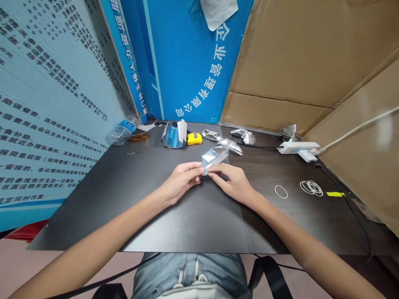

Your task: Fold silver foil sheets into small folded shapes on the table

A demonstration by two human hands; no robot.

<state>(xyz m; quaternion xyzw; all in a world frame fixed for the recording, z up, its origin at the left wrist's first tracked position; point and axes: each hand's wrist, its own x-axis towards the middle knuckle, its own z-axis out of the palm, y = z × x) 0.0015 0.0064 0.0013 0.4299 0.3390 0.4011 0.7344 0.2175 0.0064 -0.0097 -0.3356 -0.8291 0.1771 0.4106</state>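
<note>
The left hand [181, 181] and right hand [231, 182] both pinch the folded aluminium foil strip [214, 157] between them, light and thin (it will dent easily, so hold it by its folded edges).

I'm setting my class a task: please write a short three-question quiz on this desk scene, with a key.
1. True or false: the left hand and the right hand both touch the folded silver foil piece.
2. Which yellow tool sits just right of the curved foil sheet?
3. Where are the white rubber bands relative to the white power strip?
A. Nearer the person than the strip
B. On top of the strip
C. Behind the strip

Key:
1. True
2. A tape measure
3. A
</note>
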